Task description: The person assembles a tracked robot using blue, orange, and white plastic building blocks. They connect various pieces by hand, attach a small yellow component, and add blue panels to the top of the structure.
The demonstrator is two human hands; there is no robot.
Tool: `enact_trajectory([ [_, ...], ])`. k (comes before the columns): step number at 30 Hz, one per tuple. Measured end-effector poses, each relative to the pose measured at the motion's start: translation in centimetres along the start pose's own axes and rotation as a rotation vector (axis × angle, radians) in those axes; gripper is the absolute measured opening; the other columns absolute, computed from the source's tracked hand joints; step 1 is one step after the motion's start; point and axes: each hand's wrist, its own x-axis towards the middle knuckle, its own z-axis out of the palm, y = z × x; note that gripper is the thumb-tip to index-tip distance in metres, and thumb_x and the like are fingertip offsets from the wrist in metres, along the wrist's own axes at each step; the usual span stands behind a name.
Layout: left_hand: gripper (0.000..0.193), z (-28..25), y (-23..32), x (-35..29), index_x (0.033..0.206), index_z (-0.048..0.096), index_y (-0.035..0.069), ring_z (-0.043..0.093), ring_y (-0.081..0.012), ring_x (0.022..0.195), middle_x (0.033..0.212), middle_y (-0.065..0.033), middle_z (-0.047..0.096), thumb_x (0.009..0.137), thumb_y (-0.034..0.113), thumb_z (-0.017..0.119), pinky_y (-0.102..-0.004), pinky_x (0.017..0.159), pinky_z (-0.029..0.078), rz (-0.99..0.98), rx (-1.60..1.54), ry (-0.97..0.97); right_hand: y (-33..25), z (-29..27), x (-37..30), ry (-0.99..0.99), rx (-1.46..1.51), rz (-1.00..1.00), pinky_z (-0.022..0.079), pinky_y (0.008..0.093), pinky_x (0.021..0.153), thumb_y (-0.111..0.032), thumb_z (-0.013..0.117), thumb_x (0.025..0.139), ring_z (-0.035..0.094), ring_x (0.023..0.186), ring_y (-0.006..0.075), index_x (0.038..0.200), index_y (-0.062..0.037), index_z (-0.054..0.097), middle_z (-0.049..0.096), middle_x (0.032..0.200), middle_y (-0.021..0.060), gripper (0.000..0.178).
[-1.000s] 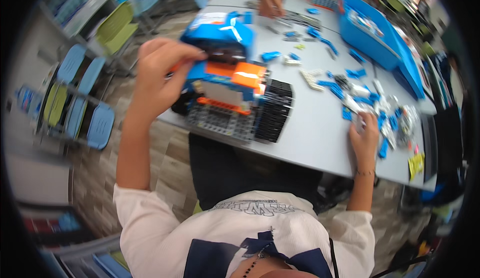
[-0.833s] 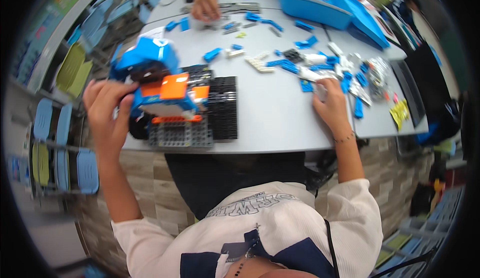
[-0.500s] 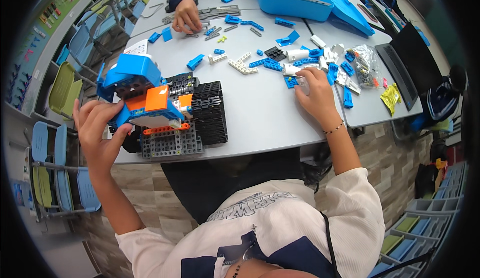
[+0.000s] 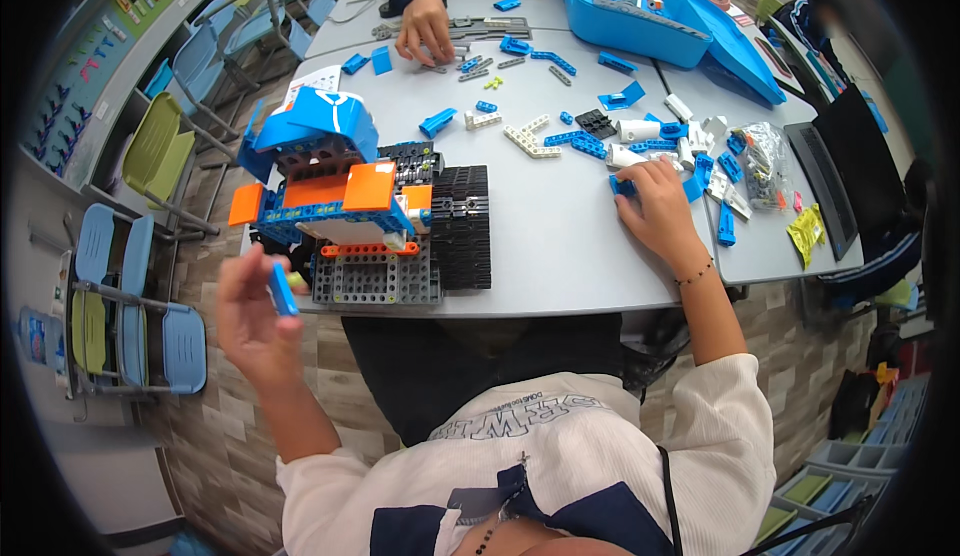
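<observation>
The left hand (image 4: pixel 252 318) is raised off the near left edge of the pale grey tabletop (image 4: pixel 560 246), its fingers pinching a small flat blue plastic building piece (image 4: pixel 283 289) held upright between thumb and fingertips. Just to the right of that hand and a little farther off stands a large building-block vehicle model with a blue rounded top, orange panels, black tracks and a grey studded base (image 4: pixel 365 216), resting on the tabletop near its left end.

The right hand (image 4: pixel 660 211) lies palm down on the tabletop to the right, fingers curled and pressed onto a small blue block piece (image 4: pixel 622 186) at the edge of a scatter of loose blue and white building parts (image 4: pixel 690 151). Beyond them, at the far right, sits an open blue plastic parts box (image 4: pixel 650 16). At the far edge another person's hand (image 4: pixel 425 31) rests among grey strips.
</observation>
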Motion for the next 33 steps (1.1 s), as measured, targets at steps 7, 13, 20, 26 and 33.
enact_trajectory([
  [7,0.038,3.4,-0.3,-4.8,0.098,0.061,0.002,0.059,-0.0151,0.066,0.092,-0.0072,0.044,0.068,0.016,0.079,-0.0294,0.079,0.052,-0.421,-0.431,-0.267,0.1,0.2,-0.3,0.07,0.135,0.015,0.036,0.0485,0.103,-0.004,0.068,0.073,0.058,0.097,0.0292,0.091,-0.0066,0.054,0.062,0.099,0.0099,0.023],
  [13,0.023,5.6,-1.4,-8.3,0.095,0.058,0.002,0.065,-0.0193,0.074,0.108,-0.0158,0.052,0.074,-0.003,0.068,-0.0345,0.087,0.05,-0.666,-0.658,-0.407,0.3,0.0,-0.6,0.078,0.235,-0.02,0.036,0.0474,0.105,0.0,0.068,0.072,0.059,0.09,0.0271,0.086,-0.0057,0.054,0.06,0.091,0.008,0.021],
  [20,0.013,8.8,-5.8,-13.1,0.098,0.053,0.001,0.059,-0.0211,0.09,0.099,-0.0159,0.056,0.087,0.004,0.059,-0.0352,0.072,0.056,-0.941,-0.795,-0.693,0.1,-0.4,-0.6,0.092,0.317,-0.049,0.048,0.0369,0.083,0.001,0.069,0.069,0.058,0.078,0.0269,0.081,-0.0056,0.054,0.058,0.086,0.0076,0.02],
  [26,0.026,10.6,-11.0,-17.6,0.105,0.055,-0.002,0.06,-0.0172,0.089,0.094,-0.0099,0.059,0.084,0.008,0.065,-0.0283,0.077,0.048,-1.226,-0.617,-0.649,-0.8,-0.9,-1.2,0.243,0.369,0.078,0.047,0.0293,0.066,0.0,0.072,0.067,0.058,0.078,0.0216,0.084,-0.0046,0.058,0.057,0.084,0.0085,0.023],
  [33,0.037,10.4,-15.4,-21.1,0.111,0.06,-0.004,0.059,-0.0148,0.087,0.099,-0.0087,0.063,0.088,0.024,0.064,-0.025,0.078,0.046,-1.32,-0.528,-0.559,-1.2,-0.9,-2.1,0.252,0.618,0.244,0.049,0.0262,0.064,0.006,0.067,0.071,0.057,0.078,0.0144,0.085,-0.0007,0.055,0.051,0.084,0.0061,0.02],
])
